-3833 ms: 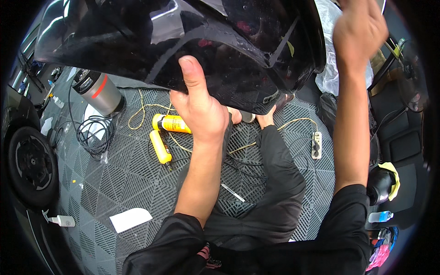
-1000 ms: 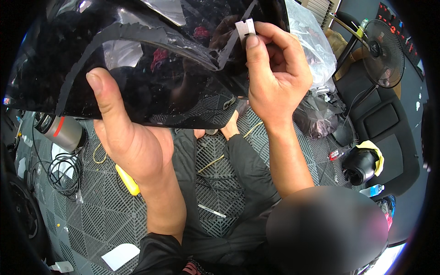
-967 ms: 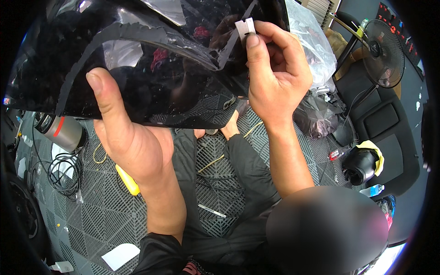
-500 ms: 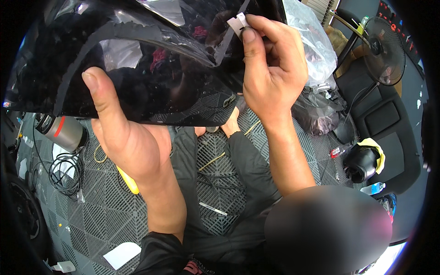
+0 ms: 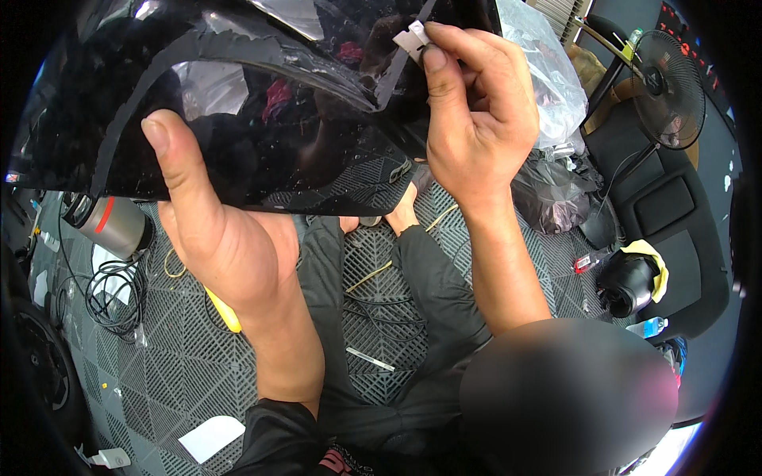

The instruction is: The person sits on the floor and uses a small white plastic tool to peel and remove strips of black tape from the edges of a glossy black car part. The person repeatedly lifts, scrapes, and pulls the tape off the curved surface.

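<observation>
A large glossy black panel [image 5: 238,151], shaped like a car body part, fills the upper middle. A dull grey strip [image 5: 151,75] curves across its face and comes to a point near the right. My left hand [image 5: 226,226] grips the lower edge, thumb on the face and fingers hidden behind. Between the thumb and index finger of my right hand [image 5: 480,119] is a small silver razor blade [image 5: 412,40] with notches. Its edge lies at or very near the grey strip by the panel's upper right; contact is hard to make out.
On the grey tiled floor are a silver-and-black canister [image 5: 117,226], coiled black cable [image 5: 115,297] and a white sheet [image 5: 212,439]. To the right stand a fan [image 5: 663,87], a black car seat [image 5: 675,214], plastic bags [image 5: 548,190] and a black helmet-like object [image 5: 627,282].
My right hand has shifted slightly right, and the blade's angle has turned a little. The panel's lower edge sits slightly higher. My left hand keeps its grip.
</observation>
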Motion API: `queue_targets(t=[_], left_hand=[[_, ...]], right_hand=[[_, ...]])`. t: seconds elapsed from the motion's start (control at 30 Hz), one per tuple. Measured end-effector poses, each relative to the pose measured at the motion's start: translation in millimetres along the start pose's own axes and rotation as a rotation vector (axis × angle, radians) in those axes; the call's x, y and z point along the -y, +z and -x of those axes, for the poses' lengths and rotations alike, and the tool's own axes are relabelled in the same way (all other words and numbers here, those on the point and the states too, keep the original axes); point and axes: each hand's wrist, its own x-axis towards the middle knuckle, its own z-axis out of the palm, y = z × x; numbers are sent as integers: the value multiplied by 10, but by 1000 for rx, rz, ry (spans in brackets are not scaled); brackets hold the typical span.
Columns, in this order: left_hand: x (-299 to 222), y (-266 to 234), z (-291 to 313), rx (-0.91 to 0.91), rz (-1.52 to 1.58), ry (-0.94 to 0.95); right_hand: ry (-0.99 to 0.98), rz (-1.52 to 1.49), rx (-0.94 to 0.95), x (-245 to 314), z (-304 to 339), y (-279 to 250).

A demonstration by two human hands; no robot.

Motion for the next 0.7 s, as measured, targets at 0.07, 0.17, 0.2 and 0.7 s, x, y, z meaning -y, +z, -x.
queue_targets(t=[0.07, 0.17, 0.2, 0.7], left_hand=[[-8, 6, -1, 0, 7, -21], [-13, 5, -5, 17, 20, -32], [-12, 3, -9, 25, 32, -35], [-20, -46, -40, 51, 71, -71]], right_hand=[[-6, -4, 6, -1, 5, -4], [-33, -5, 18, -11, 2, 0], [-36, -4, 23, -13, 1, -2], [-76, -5, 72, -63, 19, -12]])
